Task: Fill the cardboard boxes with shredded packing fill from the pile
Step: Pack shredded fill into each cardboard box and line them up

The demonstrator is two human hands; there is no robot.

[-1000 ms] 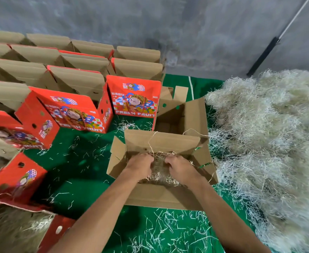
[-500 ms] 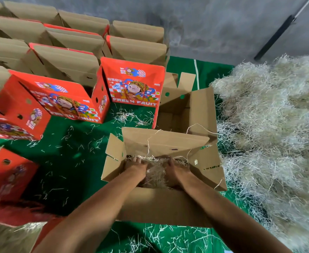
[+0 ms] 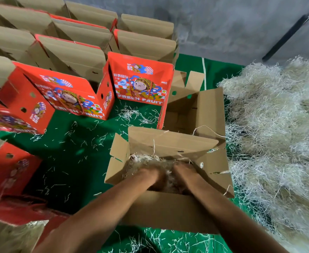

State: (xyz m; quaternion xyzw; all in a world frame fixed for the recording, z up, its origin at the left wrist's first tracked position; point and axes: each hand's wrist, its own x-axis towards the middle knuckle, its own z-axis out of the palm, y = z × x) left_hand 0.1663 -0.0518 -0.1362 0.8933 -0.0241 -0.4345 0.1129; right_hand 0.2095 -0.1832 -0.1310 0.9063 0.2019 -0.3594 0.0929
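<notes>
An open brown cardboard box point(image 3: 168, 212) stands right in front of me on the green mat, its flaps spread outward. Shredded packing fill point(image 3: 150, 160) lies inside it. My left hand point(image 3: 151, 177) and my right hand point(image 3: 184, 174) are both down in the box, side by side, pressing on the fill; their fingertips are buried and blurred. The big pale pile of fill point(image 3: 277, 134) heaps up along the right, touching the box's right flap.
A second open box point(image 3: 210, 110) stands just behind the near one. Rows of red "FRESH FRUIT" boxes point(image 3: 141, 81) with raised brown flaps fill the left and back. Loose shreds litter the green mat point(image 3: 73, 161). A grey wall with a leaning black pole point(image 3: 292, 31) is behind.
Both hands have pushed deeper into the box, packing the fill down. My view has moved closer and lower over the box.
</notes>
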